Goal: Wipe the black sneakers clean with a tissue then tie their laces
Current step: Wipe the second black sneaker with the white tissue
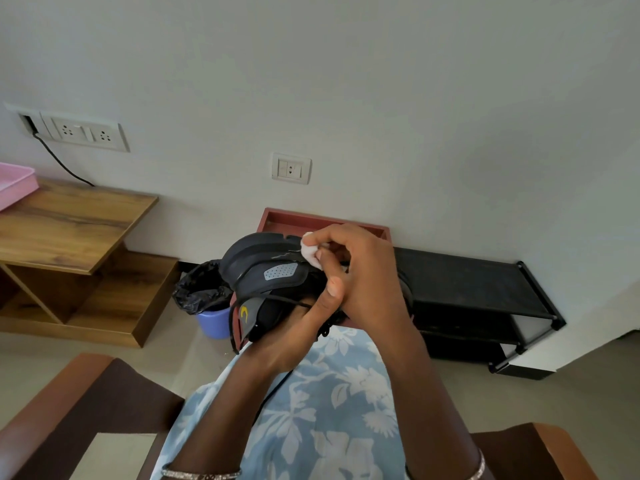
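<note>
A black sneaker (266, 271) with a grey perforated patch and a yellow logo on its tongue is held up in front of me, sole edge turned upward. My left hand (304, 323) grips it from below, thumb up along its side. My right hand (356, 275) pinches a small white tissue (309, 251) and presses it against the sneaker's upper edge. A loose black lace (277, 386) hangs down over my lap. The sneaker's right half is hidden behind my right hand.
A red tray (311, 220) and a black shoe rack (485, 292) stand against the wall behind the sneaker. A blue bin with a black bag (207, 306) sits left of it, beside a wooden shelf unit (79, 233). Brown chair arms (62, 403) flank my lap.
</note>
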Available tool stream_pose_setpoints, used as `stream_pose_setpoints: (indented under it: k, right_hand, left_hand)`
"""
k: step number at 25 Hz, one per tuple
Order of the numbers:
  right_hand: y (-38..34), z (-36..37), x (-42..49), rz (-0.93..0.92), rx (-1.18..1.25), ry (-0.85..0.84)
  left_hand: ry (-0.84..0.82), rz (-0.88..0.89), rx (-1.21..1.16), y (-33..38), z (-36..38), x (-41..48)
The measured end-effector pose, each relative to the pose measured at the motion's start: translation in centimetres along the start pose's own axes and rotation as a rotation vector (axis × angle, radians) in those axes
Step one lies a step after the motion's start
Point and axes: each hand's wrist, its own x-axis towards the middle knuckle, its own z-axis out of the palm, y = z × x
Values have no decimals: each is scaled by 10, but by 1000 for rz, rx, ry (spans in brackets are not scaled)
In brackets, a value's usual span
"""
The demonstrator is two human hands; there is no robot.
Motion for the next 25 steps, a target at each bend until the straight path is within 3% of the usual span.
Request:
stream_pose_setpoints:
  k: [7, 11, 15, 19, 22, 25]
  right_hand:
    - [34, -25, 1, 250, -316, 188]
    - [5, -9, 0, 131, -318, 98]
    - [-13, 6, -3, -30, -128, 40]
    - [22, -14, -3, 139, -253, 138]
    - [36, -23, -6, 297, -369, 208]
    - [19, -10, -7, 158, -271, 175]
  left_hand:
    - [97, -16, 13, 3, -10, -4]
    - [40, -43, 37, -1, -3, 5]
    - [-43, -125, 138, -9, -5, 9]
    - [58, -42, 113, 4, -11, -3]
    - [87, -78, 55, 12, -11, -7]
    - [-11, -58, 96, -3, -4, 6]
